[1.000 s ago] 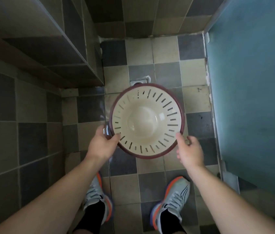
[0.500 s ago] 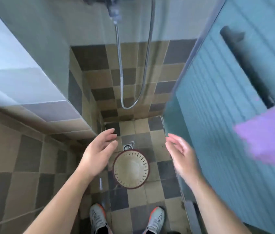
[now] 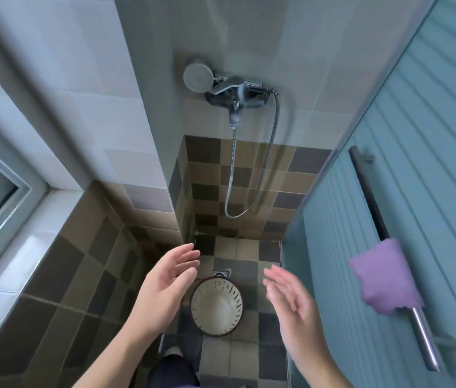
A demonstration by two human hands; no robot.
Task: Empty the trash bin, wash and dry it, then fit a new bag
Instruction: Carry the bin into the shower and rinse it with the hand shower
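Checkered tiles in brown, grey and tan cover the floor (image 3: 245, 357) of this narrow shower stall, and nearest the person a dark trouser leg (image 3: 172, 372) is cut off by the bottom edge, with only a pale scrap of shoe showing above it. Both forearms rise from that edge, held in the air over the floor. The left hand (image 3: 165, 287) is spread, fingers straight and slightly fanned, holding nothing; the right hand (image 3: 291, 299) is likewise loose and empty, palm turned inward. Between and below them the trash bin (image 3: 217, 306) stands upright on the tiles, apart from both hands: cream inside, dark red rim, short slots ringing the wall, nothing in it. The left hand covers part of its near-left edge. Just beyond it sits a small floor drain (image 3: 222, 273), hard to make out. To the right, a purple cloth (image 3: 383, 275) hangs blurred on a metal bar (image 3: 394, 256) on the blue-green door. Farther up the back wall are the mixer tap (image 3: 236, 92), shower head (image 3: 196, 75) and looping hose (image 3: 263, 169).
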